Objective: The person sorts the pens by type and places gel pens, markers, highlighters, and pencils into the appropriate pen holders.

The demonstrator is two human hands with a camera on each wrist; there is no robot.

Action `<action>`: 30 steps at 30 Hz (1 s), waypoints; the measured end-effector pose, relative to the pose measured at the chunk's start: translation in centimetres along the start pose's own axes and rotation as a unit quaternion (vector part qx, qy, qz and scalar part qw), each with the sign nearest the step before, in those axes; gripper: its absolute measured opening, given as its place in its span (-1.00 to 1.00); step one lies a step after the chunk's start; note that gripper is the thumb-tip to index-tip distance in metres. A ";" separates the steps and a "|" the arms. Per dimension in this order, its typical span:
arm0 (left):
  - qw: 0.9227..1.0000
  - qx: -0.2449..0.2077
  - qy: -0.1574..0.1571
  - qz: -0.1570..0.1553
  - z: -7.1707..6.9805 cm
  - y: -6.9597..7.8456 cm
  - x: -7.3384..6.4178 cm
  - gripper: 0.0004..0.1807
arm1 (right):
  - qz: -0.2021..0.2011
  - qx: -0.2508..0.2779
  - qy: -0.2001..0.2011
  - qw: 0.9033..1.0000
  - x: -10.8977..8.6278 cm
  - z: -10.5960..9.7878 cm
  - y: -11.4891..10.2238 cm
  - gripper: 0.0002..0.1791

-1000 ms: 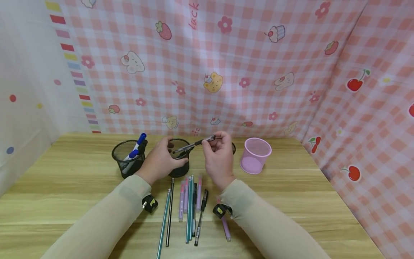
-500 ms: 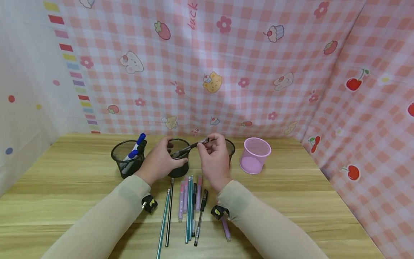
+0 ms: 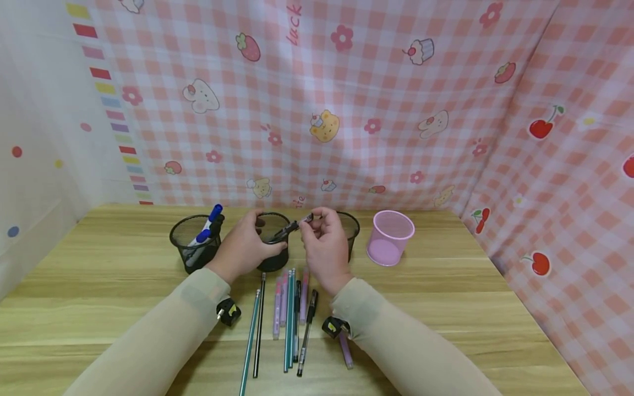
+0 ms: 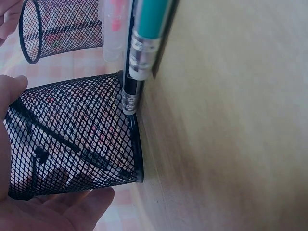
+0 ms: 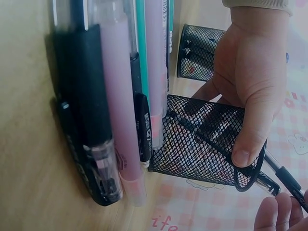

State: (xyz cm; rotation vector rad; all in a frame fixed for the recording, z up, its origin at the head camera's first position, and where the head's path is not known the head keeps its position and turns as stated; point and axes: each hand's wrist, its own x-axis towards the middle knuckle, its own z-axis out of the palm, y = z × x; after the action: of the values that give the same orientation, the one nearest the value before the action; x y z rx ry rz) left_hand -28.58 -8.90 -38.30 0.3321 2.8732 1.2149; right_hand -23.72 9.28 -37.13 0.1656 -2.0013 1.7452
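Note:
My left hand (image 3: pixel 242 245) grips a black mesh pen cup (image 3: pixel 274 259), with the thumb on the near side and fingers round the far side. Above its rim, my right hand (image 3: pixel 327 250) pinches a gel pen (image 5: pixel 288 183) with a black grip. That pen slants down to the left, its lower end at the cup's mouth. Another pen (image 5: pixel 268 184) leans inside the cup, its capped end poking past the rim. Through the mesh in the left wrist view, a dark pen (image 4: pixel 62 139) shows lying diagonally.
Left stands a black mesh cup (image 3: pixel 185 254) with blue-capped markers (image 3: pixel 204 235). Another black cup (image 3: pixel 354 231) is partly behind my right hand; a pink cup (image 3: pixel 391 245) stands right. In front lie teal pencils (image 3: pixel 250 341), a black pencil (image 3: pixel 260 330), purple highlighters (image 3: pixel 277 316) and gel pens (image 3: pixel 307 330).
My right hand has moved left and slightly down, bringing the pen lower towards the cup's mouth. More of the black cup behind that hand shows. The left hand keeps its hold.

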 end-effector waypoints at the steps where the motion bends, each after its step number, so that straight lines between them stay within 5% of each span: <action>1: 1.000 0.000 0.000 -0.001 0.0 0.0 0.0 0.16 | 0.001 -0.002 -0.002 1.000 0.0 0.0 0.0 -0.76; 30: 1.000 -0.001 0.002 0.001 0.1 -0.1 0.1 0.18 | -0.006 -0.040 -0.016 0.999 -0.1 -0.4 0.1 -0.83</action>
State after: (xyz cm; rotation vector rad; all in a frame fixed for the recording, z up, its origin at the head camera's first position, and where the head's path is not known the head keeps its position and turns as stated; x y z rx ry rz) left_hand -28.68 -8.85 -38.43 0.3337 2.8750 1.2193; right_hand -23.57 9.61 -37.23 0.1805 -2.0858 1.6607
